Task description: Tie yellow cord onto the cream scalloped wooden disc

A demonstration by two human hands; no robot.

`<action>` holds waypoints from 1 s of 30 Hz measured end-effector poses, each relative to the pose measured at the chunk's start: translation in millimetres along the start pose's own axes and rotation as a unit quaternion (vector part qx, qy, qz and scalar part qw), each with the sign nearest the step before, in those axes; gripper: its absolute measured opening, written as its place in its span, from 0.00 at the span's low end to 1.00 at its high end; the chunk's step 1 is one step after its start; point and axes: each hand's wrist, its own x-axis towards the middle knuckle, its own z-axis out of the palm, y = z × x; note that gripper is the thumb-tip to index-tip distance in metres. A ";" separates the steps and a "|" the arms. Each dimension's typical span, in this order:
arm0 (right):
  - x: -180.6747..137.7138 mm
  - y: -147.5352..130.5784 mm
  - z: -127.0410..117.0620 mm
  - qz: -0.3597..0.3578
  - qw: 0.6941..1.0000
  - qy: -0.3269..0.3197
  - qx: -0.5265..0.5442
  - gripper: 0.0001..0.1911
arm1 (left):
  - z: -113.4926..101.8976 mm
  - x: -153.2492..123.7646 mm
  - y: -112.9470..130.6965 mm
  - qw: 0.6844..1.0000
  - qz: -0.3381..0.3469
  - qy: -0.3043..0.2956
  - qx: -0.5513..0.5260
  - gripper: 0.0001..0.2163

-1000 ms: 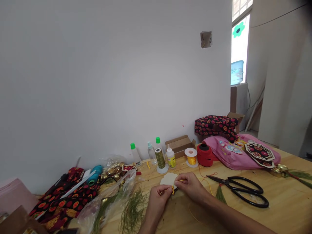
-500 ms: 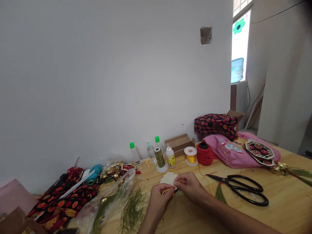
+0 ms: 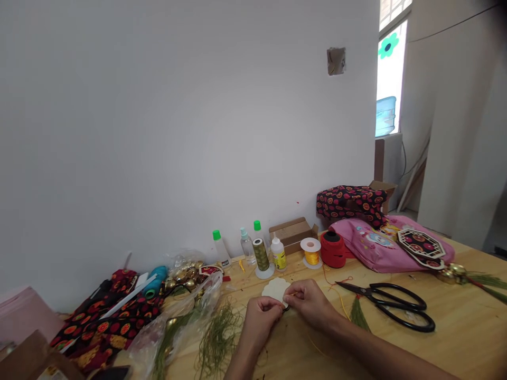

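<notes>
My left hand [image 3: 260,318] and my right hand [image 3: 311,302] meet low in the middle, fingertips nearly touching. Both are closed in a pinch on a thin yellow cord, of which only a short bit shows between the fingers. Just beyond the fingertips lies a cream, scalloped flat piece [image 3: 274,290], partly covered by my right hand. Something small and dark sits under the fingers, too hidden to name. To the right, a green tassel [image 3: 359,315] with a red loop and black-handled scissors [image 3: 390,303] rest on the table. Loose green threads [image 3: 217,338] lie left of my left hand.
Behind the hands stand an olive thread spool [image 3: 260,254], a glue bottle [image 3: 278,255], a yellow cord spool [image 3: 311,254] and a red thread cone [image 3: 332,250]. A pink bag [image 3: 364,248] is at right. Patterned fabric [image 3: 114,324] and a plastic bag of gold bells [image 3: 188,274] are at left.
The yellow cord's loop that stood out over my left hand no longer shows. Both hands stay pinched together in nearly the same place; the view has shifted slightly.
</notes>
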 end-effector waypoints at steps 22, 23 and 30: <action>1.2 -5.6 -12.0 -0.061 0.991 -0.027 -0.120 0.10 | -1.4 -3.1 2.2 0.996 -0.035 -0.071 -0.033 0.13; 1.0 -6.1 -11.7 -0.062 0.990 -0.029 -0.121 0.10 | -1.7 -3.1 2.3 0.997 -0.037 -0.070 -0.016 0.12; 0.4 -6.0 -9.5 -0.066 0.986 -0.025 -0.150 0.10 | -2.3 -3.0 0.4 0.995 0.033 -0.057 0.073 0.09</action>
